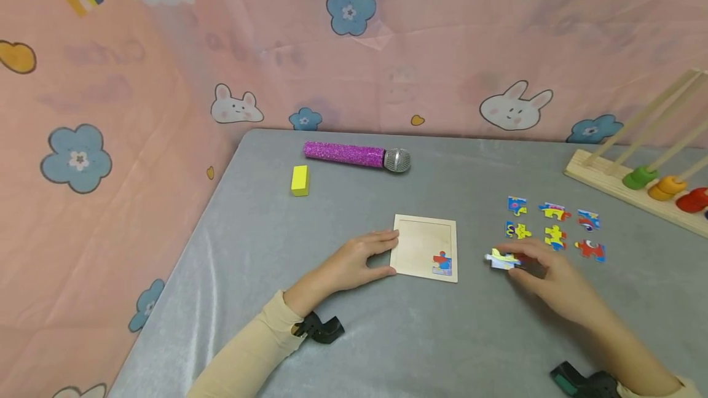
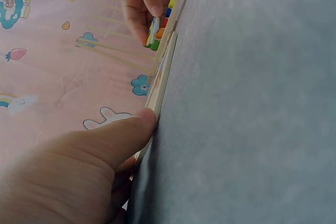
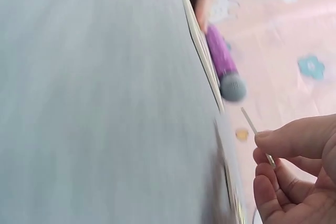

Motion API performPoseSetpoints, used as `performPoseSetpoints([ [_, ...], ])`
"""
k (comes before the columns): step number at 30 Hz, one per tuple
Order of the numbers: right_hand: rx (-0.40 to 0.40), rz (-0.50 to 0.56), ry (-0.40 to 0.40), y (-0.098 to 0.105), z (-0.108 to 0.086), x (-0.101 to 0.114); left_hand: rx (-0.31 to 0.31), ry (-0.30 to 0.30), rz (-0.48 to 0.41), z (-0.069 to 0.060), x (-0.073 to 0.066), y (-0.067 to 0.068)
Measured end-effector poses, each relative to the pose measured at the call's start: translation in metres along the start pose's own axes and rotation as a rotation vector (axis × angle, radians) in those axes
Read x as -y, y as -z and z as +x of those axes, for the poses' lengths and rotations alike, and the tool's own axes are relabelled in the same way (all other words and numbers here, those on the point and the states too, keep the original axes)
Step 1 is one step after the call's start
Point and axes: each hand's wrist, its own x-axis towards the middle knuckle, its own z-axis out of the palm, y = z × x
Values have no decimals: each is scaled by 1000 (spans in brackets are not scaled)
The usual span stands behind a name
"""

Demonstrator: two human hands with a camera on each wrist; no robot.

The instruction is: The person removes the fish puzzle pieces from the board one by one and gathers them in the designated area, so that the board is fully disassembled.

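Note:
A shallow wooden puzzle tray (image 1: 416,244) lies on the table with one puzzle piece (image 1: 442,263) in its lower right corner. At the tray's left edge, my left hand (image 1: 354,263) touches the rim with spread thumb and fingers; the left wrist view shows the thumb (image 2: 134,129) against the tray's side. To the right of the tray, my right hand (image 1: 558,281) pinches a puzzle piece (image 1: 502,259) between thumb and fingers, above the table. The right wrist view shows that puzzle piece (image 3: 250,120) edge-on. Several loose puzzle pieces (image 1: 555,211) lie in two rows beyond the right hand.
A glittery purple microphone (image 1: 345,153) lies toward the back of the grey table (image 1: 232,226). Near it stands a yellow block (image 1: 300,180). A wooden peg rack (image 1: 603,178) with coloured rings is at the far right. Pink patterned cloth (image 1: 431,29) hangs behind.

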Motion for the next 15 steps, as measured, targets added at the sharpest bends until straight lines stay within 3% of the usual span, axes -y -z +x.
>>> performPoseSetpoints([
  [8, -46, -58, -72, 30, -26, -32, 6, 5, -5, 0, -1, 0],
  [15, -81, -93, -143, 40, -36, -45, 0, -1, 0, 0, 0, 0],
])
